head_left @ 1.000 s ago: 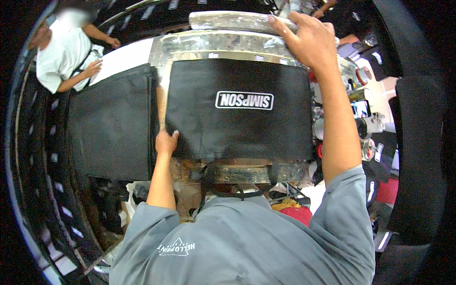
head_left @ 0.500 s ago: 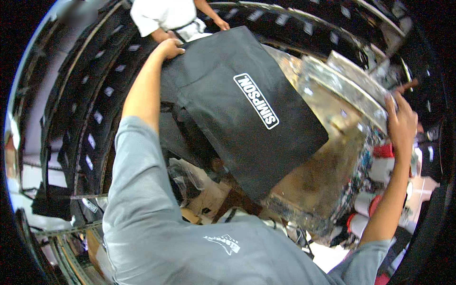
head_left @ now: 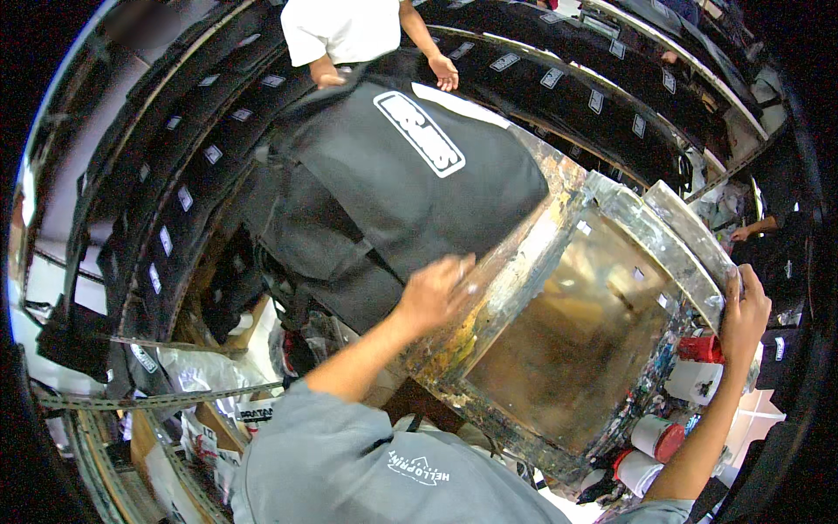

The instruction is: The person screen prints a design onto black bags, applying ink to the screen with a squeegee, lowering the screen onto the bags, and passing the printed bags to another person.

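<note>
The black sheet (head_left: 449, 205) with the white printed label (head_left: 420, 134) lies beyond my left hand (head_left: 436, 293), draped over other black sheets (head_left: 301, 210) to the left of the shiny brown panel (head_left: 567, 341); its near right edge reaches to the paint-stained border (head_left: 515, 275) of the desk. I judge the step in hand to be laying this printed sheet aside, and it looks nearly done; the next move would seem to call for keeping my fingers off the label and minding the bare panel. My left hand is blurred, but looks loosely open, thumb apart from the fingers, with nothing visible in it; it is just beside the sheet's near edge, and I cannot tell whether it touches. My right hand (head_left: 745, 310) is closed around the near end of the long pale bar (head_left: 690, 231) at the panel's far right side. Below that hand stand red-and-white tubs (head_left: 656, 437). Across from me, a co-worker in a white shirt (head_left: 345, 26) has both hands near the sheet's far end, one of them (head_left: 443, 72) with its fingers spread. Behind, curved racks (head_left: 497, 87) hold more black sheets with small white labels.
</note>
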`<state>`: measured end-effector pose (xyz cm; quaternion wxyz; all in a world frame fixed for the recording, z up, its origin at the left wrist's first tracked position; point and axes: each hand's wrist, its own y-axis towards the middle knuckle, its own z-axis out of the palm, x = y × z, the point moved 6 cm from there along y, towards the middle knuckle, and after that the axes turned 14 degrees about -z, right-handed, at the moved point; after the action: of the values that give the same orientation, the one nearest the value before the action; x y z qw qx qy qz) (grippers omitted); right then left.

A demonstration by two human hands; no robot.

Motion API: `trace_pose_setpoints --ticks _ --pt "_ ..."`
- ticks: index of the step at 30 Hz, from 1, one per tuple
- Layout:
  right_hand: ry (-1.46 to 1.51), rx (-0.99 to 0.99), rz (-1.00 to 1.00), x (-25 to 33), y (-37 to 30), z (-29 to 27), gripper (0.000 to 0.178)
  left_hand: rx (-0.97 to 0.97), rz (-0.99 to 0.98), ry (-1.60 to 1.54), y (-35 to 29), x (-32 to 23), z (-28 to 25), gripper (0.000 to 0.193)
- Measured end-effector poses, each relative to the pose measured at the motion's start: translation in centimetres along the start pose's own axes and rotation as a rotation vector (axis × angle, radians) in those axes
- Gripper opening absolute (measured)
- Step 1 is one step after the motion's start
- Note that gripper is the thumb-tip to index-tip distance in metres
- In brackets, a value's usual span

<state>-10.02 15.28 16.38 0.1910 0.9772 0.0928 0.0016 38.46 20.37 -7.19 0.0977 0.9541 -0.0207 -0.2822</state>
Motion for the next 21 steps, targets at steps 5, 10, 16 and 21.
trace_pose_setpoints --ticks 5,10,16,21 --pt "-0.031 0.024 0.029 0.8 0.2 -0.5 0.051 0.224 -0.373 -0.115 -6.1 4.6 -0.3 0.03" --pt "-0.012 -0.08 -0.005 1.6 0.5 -0.9 0.058 -0.032 -0.262 0.024 -4.8 7.8 -3.5 0.038" --pt "-0.021 -0.158 -0.084 2.9 -0.8 -1.2 0.058 -0.114 -0.282 0.533 -3.5 11.6 3.4 0.06" --pt "-0.09 -0.034 0.016 2.7 -2.1 0.1 0.07 0.025 -0.253 0.627 -1.4 13.7 4.5 0.034"
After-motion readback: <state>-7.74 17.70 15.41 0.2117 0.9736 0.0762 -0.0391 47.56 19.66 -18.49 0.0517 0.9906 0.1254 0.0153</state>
